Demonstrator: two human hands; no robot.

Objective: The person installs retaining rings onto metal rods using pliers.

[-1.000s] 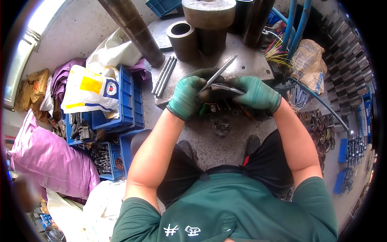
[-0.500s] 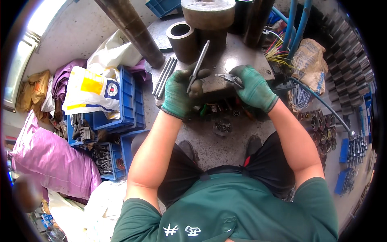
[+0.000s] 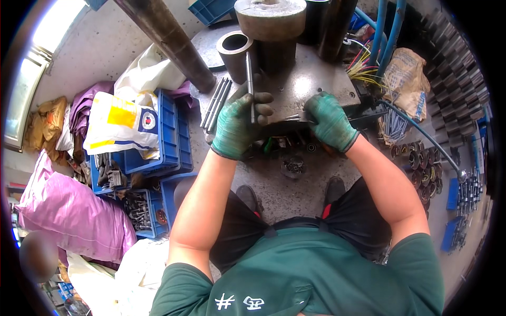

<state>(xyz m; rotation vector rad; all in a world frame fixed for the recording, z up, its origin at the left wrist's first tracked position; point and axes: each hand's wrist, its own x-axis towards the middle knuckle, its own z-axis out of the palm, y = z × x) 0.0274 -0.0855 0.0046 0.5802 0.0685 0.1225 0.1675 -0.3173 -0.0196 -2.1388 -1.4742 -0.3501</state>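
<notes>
In my gloved left hand (image 3: 233,122) a slim stepped steel shaft (image 3: 249,73) stands nearly upright, pinched between thumb and fingers. My gloved right hand (image 3: 331,119) is closed round a pair of pliers (image 3: 292,117); their narrow jaws point left toward the shaft without touching it, and the handles are hidden in the palm. Both hands are at the near edge of a metal plate (image 3: 316,73). Several similar shafts (image 3: 216,104) lie side by side on the plate, left of my left hand.
A hollow steel cylinder (image 3: 234,55) and a thick round block (image 3: 271,23) stand behind the hands, between two columns (image 3: 168,39). Blue crates (image 3: 167,131) and a purple sack (image 3: 74,205) fill the left. Loose wires (image 3: 363,71), a paper sack (image 3: 406,79) and a blue hose (image 3: 421,136) are right.
The shaft has swung from a rightward slant to nearly upright. My right hand has turned and lowered slightly, so the pliers' jaws now lie lower and less of the pliers shows.
</notes>
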